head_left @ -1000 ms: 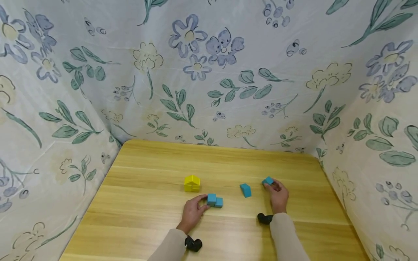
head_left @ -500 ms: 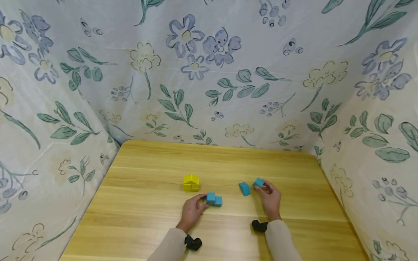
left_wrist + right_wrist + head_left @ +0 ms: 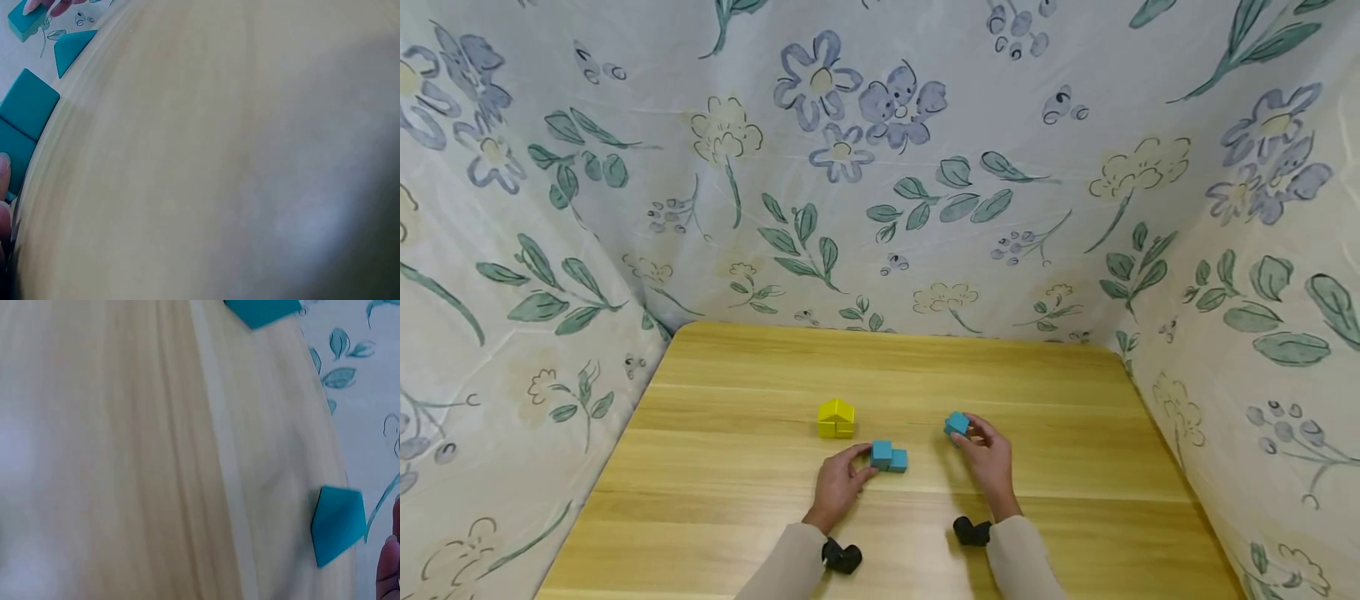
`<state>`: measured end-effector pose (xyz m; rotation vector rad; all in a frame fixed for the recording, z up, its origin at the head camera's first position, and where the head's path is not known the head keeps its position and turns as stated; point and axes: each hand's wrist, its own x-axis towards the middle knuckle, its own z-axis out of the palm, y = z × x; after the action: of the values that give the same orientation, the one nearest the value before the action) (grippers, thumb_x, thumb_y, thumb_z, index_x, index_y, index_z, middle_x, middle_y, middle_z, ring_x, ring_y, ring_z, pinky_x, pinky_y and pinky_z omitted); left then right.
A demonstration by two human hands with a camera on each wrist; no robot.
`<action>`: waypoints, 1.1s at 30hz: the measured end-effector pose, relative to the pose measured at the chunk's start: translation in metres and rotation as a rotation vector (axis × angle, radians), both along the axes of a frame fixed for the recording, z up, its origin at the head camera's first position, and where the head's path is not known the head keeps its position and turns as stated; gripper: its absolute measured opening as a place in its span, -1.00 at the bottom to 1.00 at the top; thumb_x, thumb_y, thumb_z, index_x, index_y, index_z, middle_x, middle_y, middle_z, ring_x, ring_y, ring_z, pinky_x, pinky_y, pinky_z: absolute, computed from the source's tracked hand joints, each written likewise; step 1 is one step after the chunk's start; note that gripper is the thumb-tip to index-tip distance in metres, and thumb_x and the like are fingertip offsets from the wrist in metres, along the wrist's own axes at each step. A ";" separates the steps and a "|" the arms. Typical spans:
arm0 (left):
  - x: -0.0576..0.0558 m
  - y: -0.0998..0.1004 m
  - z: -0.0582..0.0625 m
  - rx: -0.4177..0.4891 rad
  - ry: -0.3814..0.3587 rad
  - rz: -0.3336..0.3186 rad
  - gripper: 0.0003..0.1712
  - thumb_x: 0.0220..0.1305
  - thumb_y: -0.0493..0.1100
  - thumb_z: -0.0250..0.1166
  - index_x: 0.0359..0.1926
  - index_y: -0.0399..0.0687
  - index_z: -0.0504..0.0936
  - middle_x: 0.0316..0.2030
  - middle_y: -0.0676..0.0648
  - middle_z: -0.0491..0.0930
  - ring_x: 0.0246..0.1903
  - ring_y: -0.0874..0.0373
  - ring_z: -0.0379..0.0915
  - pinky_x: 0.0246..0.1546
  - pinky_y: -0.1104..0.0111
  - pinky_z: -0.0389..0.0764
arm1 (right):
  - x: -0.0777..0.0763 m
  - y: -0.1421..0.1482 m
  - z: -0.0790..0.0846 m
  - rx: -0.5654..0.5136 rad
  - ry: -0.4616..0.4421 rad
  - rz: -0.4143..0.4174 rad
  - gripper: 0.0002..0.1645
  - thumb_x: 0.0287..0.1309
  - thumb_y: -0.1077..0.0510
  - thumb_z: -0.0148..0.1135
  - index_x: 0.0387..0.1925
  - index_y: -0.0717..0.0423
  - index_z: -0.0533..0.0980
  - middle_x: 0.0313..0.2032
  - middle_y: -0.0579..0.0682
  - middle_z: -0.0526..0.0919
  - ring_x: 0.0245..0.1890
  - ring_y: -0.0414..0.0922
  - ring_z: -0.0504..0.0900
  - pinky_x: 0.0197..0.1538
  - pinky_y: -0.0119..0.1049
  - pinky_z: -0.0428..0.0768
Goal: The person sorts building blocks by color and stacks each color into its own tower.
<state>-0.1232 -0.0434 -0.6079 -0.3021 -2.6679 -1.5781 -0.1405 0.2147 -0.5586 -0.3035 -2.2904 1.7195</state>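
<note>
My left hand [image 3: 837,487] pinches the left one of two blue blocks [image 3: 882,454], thumb in front and a finger behind. The second blue block [image 3: 898,461] stands against its right side; both show at the left edge of the left wrist view. Between the fingertips of my right hand [image 3: 991,467] is another blue block [image 3: 957,423]. It hides most of a blue wedge-shaped block behind it in the head view. That wedge block [image 3: 72,50] shows on the table in the left wrist view, and right-hand fingertips [image 3: 389,565] appear at the edge of the right wrist view.
Yellow blocks [image 3: 837,421] form a small house shape, with a triangular top on lower blocks, behind my left hand. The wooden table [image 3: 737,500] is enclosed by floral cloth [image 3: 880,250] at the back and sides. Black wrist devices [image 3: 841,557] sit on both arms.
My right hand has moved left with its blue block, from right of the wedge block to where it overlaps it. The left hand stays at its block.
</note>
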 end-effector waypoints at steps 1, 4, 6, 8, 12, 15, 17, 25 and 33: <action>0.000 0.000 0.000 0.001 0.000 0.002 -0.54 0.17 -0.11 0.38 0.10 -0.10 0.60 -0.75 0.13 0.37 -0.77 0.33 0.31 -0.69 0.45 0.36 | 0.001 -0.004 0.002 0.007 -0.001 0.018 -0.52 0.00 0.25 0.46 0.02 0.24 0.60 -0.21 0.17 0.63 -0.22 -0.03 0.51 -0.27 -0.45 0.46; 0.000 0.000 -0.001 -0.003 0.000 0.008 -0.55 0.17 -0.11 0.38 0.10 -0.10 0.61 -0.75 0.14 0.37 -0.78 0.33 0.31 -0.69 0.45 0.36 | 0.003 -0.014 0.006 0.024 0.020 0.082 -0.53 0.01 0.29 0.44 0.02 0.29 0.59 -0.23 0.19 0.64 -0.18 0.11 0.52 -0.19 -0.33 0.47; -0.001 0.000 -0.001 -0.006 -0.001 0.010 -0.55 0.17 -0.11 0.38 0.10 -0.09 0.61 -0.75 0.14 0.37 -0.78 0.33 0.30 -0.70 0.45 0.36 | 0.005 -0.020 0.006 0.036 0.042 0.126 -0.55 0.03 0.33 0.41 0.01 0.34 0.58 -0.25 0.23 0.64 -0.18 0.17 0.53 -0.14 -0.24 0.46; -0.001 0.000 -0.002 -0.004 -0.006 0.010 -0.54 0.17 -0.11 0.38 0.10 -0.09 0.61 -0.75 0.14 0.36 -0.78 0.33 0.31 -0.70 0.45 0.36 | 0.005 -0.024 0.004 0.042 0.054 0.164 -0.56 0.04 0.35 0.39 0.01 0.35 0.57 -0.25 0.24 0.64 -0.17 0.20 0.53 -0.12 -0.18 0.45; -0.001 0.000 -0.001 -0.001 -0.009 0.008 -0.54 0.17 -0.11 0.38 0.10 -0.09 0.61 -0.75 0.14 0.36 -0.78 0.32 0.31 -0.70 0.45 0.36 | 0.008 -0.032 -0.003 0.051 0.056 0.219 -0.58 0.05 0.30 0.40 0.01 0.25 0.60 -0.18 0.15 0.64 -0.13 0.13 0.54 -0.09 -0.23 0.42; -0.001 0.000 -0.001 -0.011 0.001 0.009 -0.54 0.17 -0.10 0.39 0.10 -0.09 0.61 -0.76 0.14 0.35 -0.79 0.33 0.31 -0.70 0.45 0.36 | 0.011 -0.038 -0.005 0.065 0.062 0.254 -0.58 0.05 0.27 0.40 0.01 0.19 0.61 -0.13 0.11 0.64 -0.13 0.09 0.55 -0.09 -0.25 0.43; -0.001 0.000 -0.001 -0.012 0.002 0.009 -0.54 0.17 -0.09 0.38 0.10 -0.08 0.61 -0.77 0.14 0.35 -0.79 0.33 0.30 -0.70 0.45 0.36 | 0.014 -0.042 -0.003 0.062 0.068 0.277 -0.57 0.04 0.30 0.40 0.02 0.21 0.60 -0.11 0.14 0.64 -0.13 0.12 0.54 -0.09 -0.19 0.44; -0.001 0.001 0.000 -0.007 -0.002 0.005 -0.55 0.18 -0.09 0.38 0.10 -0.08 0.61 -0.77 0.15 0.36 -0.80 0.33 0.32 -0.71 0.45 0.38 | 0.025 -0.057 0.024 0.054 0.042 0.382 -0.55 0.04 0.41 0.35 0.03 0.39 0.55 -0.03 0.26 0.62 -0.10 0.28 0.52 -0.04 0.05 0.41; -0.001 0.001 0.002 -0.015 -0.007 0.004 -0.54 0.18 -0.08 0.38 0.10 -0.09 0.61 -0.76 0.15 0.37 -0.78 0.33 0.31 -0.69 0.45 0.37 | 0.024 -0.061 0.019 0.068 0.046 0.432 -0.53 0.00 0.42 0.38 0.02 0.41 0.55 -0.03 0.27 0.63 -0.12 0.28 0.53 -0.06 0.09 0.43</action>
<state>-0.1241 -0.0429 -0.6062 -0.2926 -2.6851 -1.5611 -0.1161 0.1538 -0.5394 0.2630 -2.5058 1.8011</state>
